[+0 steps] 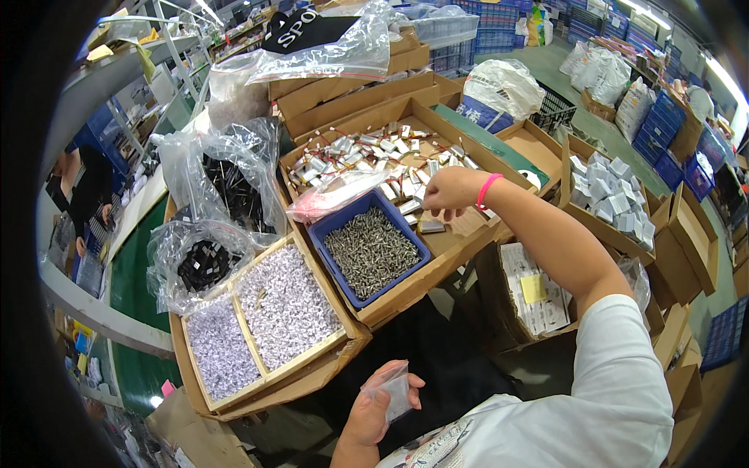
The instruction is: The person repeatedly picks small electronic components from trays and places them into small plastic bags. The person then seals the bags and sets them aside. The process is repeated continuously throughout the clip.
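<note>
My left hand (386,398), low in the view, holds a small clear plastic bag (395,391) between thumb and fingers. Over a cardboard box (456,234) my right hand (447,190) reaches down, fingers bent, with a pink band at the wrist; whether it holds anything is hidden. Silvery battery packs with red wires (374,149) lie scattered in that box. A blue plastic bin (367,301) of small metal parts (371,248) stands in its near corner, beside a clear bag with pinkish contents (333,196). To the left, a divided wooden tray (248,333) contains many small white pieces (287,298).
Open plastic bags with black parts (208,263) stand behind the wooden tray. On the right are a carton of white blocks (611,190) and a carton bearing a yellow note (533,289). Another person (88,199) is at the far left, beside a green surface (137,286).
</note>
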Tool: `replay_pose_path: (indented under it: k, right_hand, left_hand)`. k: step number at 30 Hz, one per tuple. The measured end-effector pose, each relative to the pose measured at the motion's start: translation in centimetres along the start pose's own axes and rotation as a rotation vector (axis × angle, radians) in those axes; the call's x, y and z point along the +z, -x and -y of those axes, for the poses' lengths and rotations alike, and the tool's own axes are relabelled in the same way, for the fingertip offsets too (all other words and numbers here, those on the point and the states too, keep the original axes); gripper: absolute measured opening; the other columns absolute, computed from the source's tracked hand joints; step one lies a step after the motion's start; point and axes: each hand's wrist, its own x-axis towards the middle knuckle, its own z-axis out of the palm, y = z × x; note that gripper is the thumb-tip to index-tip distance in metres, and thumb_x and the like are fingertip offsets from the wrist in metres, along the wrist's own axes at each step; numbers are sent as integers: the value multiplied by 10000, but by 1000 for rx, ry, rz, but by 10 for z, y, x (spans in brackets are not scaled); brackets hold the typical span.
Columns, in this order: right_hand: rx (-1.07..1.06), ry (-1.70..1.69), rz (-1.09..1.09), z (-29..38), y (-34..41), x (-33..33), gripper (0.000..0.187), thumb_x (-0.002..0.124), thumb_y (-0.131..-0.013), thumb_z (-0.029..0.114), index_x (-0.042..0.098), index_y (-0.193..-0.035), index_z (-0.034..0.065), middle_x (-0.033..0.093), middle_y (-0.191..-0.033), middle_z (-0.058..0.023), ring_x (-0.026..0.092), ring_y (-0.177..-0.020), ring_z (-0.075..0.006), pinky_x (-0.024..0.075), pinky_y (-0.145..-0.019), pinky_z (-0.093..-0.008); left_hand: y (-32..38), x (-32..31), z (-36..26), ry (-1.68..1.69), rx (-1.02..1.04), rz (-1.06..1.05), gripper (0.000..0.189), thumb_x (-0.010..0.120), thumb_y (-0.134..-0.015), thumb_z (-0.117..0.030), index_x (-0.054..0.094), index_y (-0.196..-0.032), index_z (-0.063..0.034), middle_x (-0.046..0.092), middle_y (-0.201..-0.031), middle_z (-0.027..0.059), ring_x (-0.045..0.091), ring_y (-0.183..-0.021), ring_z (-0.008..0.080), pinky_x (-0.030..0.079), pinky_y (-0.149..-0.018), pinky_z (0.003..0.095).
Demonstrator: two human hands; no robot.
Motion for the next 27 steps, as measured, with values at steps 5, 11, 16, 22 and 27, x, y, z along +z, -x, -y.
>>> replay_pose_path:
  k: [5,11,16,22,27]
  right_hand:
    - [-382,363,-172,17,-17,20,333,542,-876,366,675,-1100,159,700,-887,-118,665,-790,-282,508,-759,-379]
    - [-148,38,24,21,-17,21,372,593,-834,340,628,-1092,75,682,-782,-105,668,-615,-191,530,-555,-310]
    - [-131,19,-19,15,-13,11,327,582,-820,302,642,-928,-1,681,-731,-80,660,-583,-160,525,-526,-281]
    - [-5,62,117,-11,-17,-16,287,623,-789,285,692,-883,22,687,-762,-85,625,-610,-141,505,-521,-272]
    - [-95,317,62,-22,-24,-13,402,770,-706,348,720,-1004,83,696,-837,-65,629,-686,-147,510,-550,-278]
  left_hand:
    - [5,0,1,-19,20,-41,693,630,-860,-462,423,-1312,21,591,-1061,205,596,-845,232,510,-739,372]
    - [10,-2,1,16,28,-61,627,641,-872,-380,434,-1309,18,595,-1058,219,602,-846,249,508,-745,387]
    - [11,-2,2,18,-1,-52,565,644,-881,-308,443,-1305,6,594,-1064,216,601,-855,247,505,-757,385]
    - [10,-5,1,12,-13,-35,506,625,-897,-234,442,-1302,8,594,-1078,202,592,-863,231,503,-772,378]
    - [10,-5,0,8,-27,-32,494,617,-902,-218,437,-1305,4,595,-1077,192,590,-870,215,504,-776,368]
